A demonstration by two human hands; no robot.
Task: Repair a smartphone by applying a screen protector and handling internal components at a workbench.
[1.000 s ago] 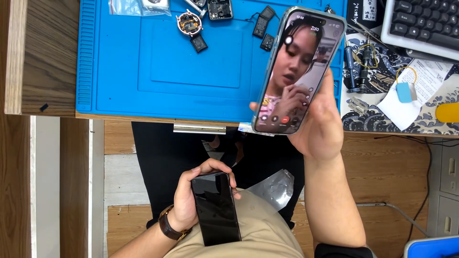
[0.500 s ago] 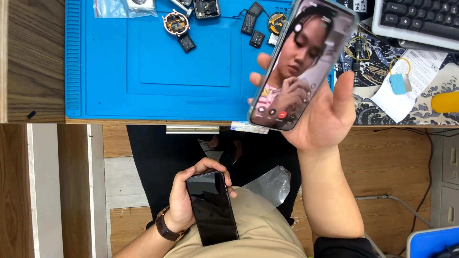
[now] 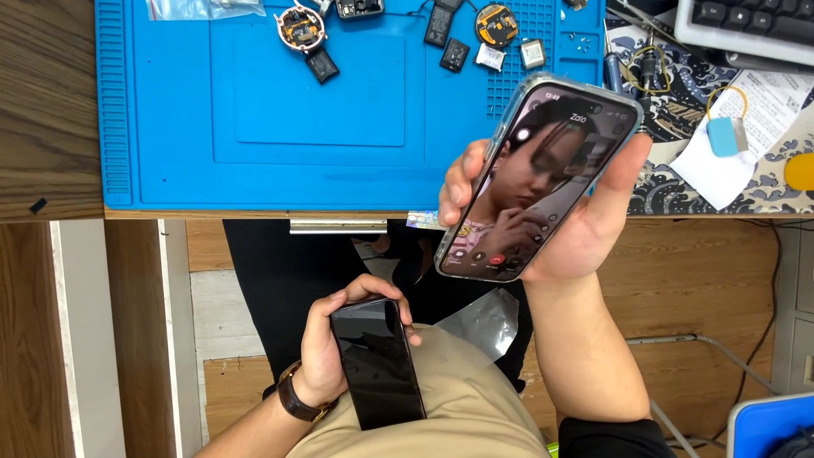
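Note:
My right hand holds up a smartphone in a clear case, its screen lit with a video call, just over the front edge of the blue work mat. My left hand, with a brown watch strap on its wrist, grips a second phone with a dark screen that rests on my thigh below the desk.
Opened watch parts and small components lie along the far edge of the mat. To the right are a patterned pad, a keyboard, paper and a yellow object. A silvery bag lies by my lap.
My right hand has lowered the lit phone and drawn it toward me, tilting it. The left hand and the dark phone stay on my thigh.

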